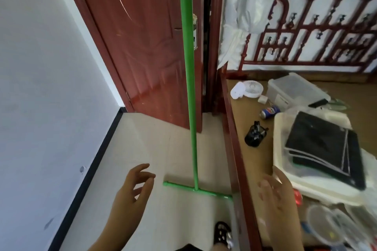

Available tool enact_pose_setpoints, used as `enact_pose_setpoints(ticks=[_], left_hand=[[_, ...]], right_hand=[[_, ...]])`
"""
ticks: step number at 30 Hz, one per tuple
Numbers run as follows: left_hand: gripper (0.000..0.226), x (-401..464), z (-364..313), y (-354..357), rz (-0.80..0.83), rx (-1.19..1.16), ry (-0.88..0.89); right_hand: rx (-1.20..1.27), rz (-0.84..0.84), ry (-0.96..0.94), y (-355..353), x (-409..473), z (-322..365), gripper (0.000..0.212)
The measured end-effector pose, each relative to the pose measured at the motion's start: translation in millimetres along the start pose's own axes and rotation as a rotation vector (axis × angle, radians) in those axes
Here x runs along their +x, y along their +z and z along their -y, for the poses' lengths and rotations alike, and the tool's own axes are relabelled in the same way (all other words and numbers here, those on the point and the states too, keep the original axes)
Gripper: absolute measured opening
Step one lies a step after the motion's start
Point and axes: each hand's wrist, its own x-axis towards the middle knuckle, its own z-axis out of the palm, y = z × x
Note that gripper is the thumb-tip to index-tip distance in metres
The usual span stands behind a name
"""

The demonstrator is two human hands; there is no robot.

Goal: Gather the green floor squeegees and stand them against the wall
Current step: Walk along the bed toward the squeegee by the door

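Observation:
A green floor squeegee [188, 71] stands upright in the middle of the view, its long handle running up past the top edge in front of the red-brown door [138, 47]. Its crossbar head [195, 188] rests on the pale tiled floor, the right end against the bed frame. My left hand [132, 187] hovers left of the head, fingers spread, holding nothing. My right hand [279, 195] is over the bed's edge, fingers apart and empty. Neither hand touches the squeegee.
A white wall [40, 67] with a black skirting runs along the left. On the right a red wooden bed frame [234, 149] carries a small white fan [251, 88], plastic boxes, a can [269, 112], a black pen holder [254, 134] and dark folders [324, 149].

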Motion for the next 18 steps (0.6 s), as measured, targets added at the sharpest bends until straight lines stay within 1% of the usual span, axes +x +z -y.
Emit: enact_pose_setpoints(ticks=[2, 4, 9, 11, 12, 14, 16, 18], left_hand=[[0.03, 28, -6, 16, -0.039, 0.006, -0.002], [0.031, 56, -19, 32, -0.062, 0.018, -0.012], [0.027, 134, -58, 67, -0.088, 0.083, 0.003], [0.036, 165, -67, 78, -0.085, 0.103, -0.035], [0.041, 179, -69, 83, -0.076, 0.103, -0.052], [0.049, 205, -73, 90, -0.008, 0.128, -0.065], [0.046, 223, -76, 95, 0.069, 0.17, -0.07], [0.034, 235, -78, 93, 0.046, 0.169, -0.086]], right_hand=[[0.009, 0.121, 0.033, 9, 48, 5, 0.035], [-0.04, 0.235, -0.02, 19, 88, 18, 0.028], [-0.179, 0.602, -0.25, 73, 177, 87, 0.037], [-0.218, 0.764, -0.334, 109, 206, 118, 0.04], [-0.234, 0.872, -0.365, 129, 216, 132, 0.042], [-0.288, 1.073, -0.407, 161, 231, 151, 0.036], [-0.35, 1.172, -0.423, 183, 242, 160, 0.026], [-0.331, 1.229, -0.431, 199, 248, 163, 0.021]])
